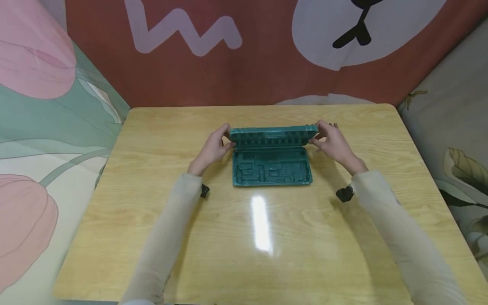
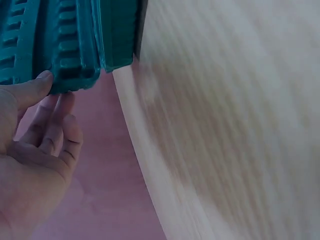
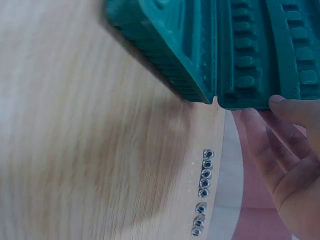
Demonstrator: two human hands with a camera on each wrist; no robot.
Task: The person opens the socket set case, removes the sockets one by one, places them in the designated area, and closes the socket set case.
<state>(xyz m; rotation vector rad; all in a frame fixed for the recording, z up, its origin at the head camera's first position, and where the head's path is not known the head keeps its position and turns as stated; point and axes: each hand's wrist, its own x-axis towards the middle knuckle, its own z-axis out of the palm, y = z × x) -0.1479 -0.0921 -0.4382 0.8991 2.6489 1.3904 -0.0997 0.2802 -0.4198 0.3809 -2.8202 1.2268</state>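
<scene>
A green plastic tool case (image 1: 272, 167) lies unfolded on the table, its moulded base showing shaped recesses. Its lid (image 1: 274, 137) is raised at the back, tilted up from the hinge. At the lid's left end, my left hand (image 1: 215, 148) pinches the edge, thumb on the ribbed inner face and fingers behind, as the left wrist view shows. The opposite end is gripped the same way by my right hand (image 1: 334, 142), thumb inside and fingers on the outer side. No loose tools can be seen in the recesses.
Several small metal sockets (image 3: 205, 183) stand in a row near the table's far edge, mostly hidden behind my right hand in the head view. The wooden table (image 1: 152, 190) ends at a printed cloth backdrop (image 1: 259, 76).
</scene>
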